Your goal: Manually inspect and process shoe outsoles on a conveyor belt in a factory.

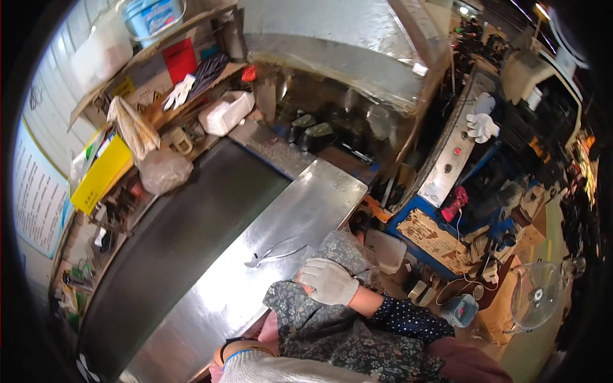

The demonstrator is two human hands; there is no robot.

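My right hand (329, 282), in a white knit glove, lies over my knee on a dark floral apron (332, 325). Its fingers are laid over the cloth, with nothing seen in them. My left hand (281, 369) is at the lower edge in a white knit glove with a blue hem; a dark band circles the wrist. That hand's fingers do not show. On the shiny metal table (217, 274), just beyond my right hand, rests a slim metal tool (276, 252) with two long thin arms, its kind unclear.
A dark conveyor belt (185, 204) runs along the table's far left side. Behind it, a cluttered shelf holds a white tub (227, 113) and a plastic bag (165, 171). A hooded machine (332, 45) stands ahead. To the right are a control panel (453, 153) and a fan (537, 295).
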